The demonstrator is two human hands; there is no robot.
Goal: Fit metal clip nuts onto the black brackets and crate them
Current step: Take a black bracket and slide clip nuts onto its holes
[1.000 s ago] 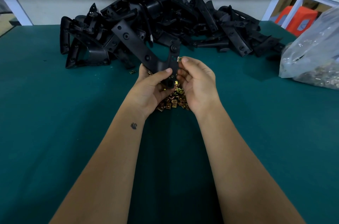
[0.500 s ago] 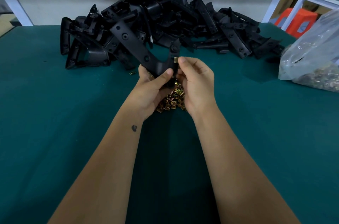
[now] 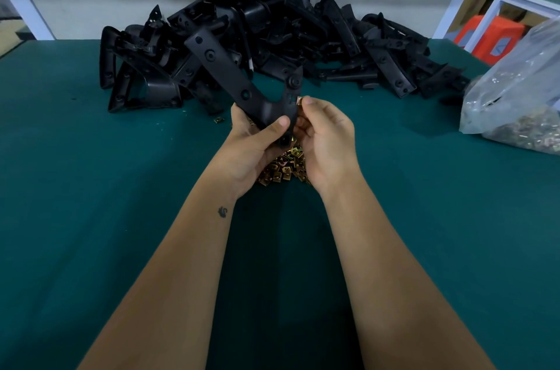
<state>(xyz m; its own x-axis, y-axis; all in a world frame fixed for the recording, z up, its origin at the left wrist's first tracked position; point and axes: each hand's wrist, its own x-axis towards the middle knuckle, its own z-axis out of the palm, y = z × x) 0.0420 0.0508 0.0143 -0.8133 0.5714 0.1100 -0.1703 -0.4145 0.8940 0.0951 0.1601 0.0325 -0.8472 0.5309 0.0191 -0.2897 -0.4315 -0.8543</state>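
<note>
A black Y-shaped bracket [image 3: 239,81] is held up over the green table, gripped at its lower stem by my left hand [image 3: 251,145], thumb across the front. My right hand [image 3: 324,139] pinches a small brass clip nut [image 3: 298,100] against the right edge of the bracket's short arm. Under both hands lies a small heap of brass clip nuts [image 3: 281,171], partly hidden. A big pile of black brackets [image 3: 291,36] fills the back of the table.
A clear plastic bag of more clip nuts [image 3: 521,102] sits at the right edge of the green table [image 3: 91,187]. One stray clip nut [image 3: 218,120] lies left of my hands. Beyond the table at the right are a white frame and an orange stool [image 3: 488,39].
Both hands lifted the bracket slightly, and my right hand brought the clip nut up against the short arm's edge. The piles have not moved.
</note>
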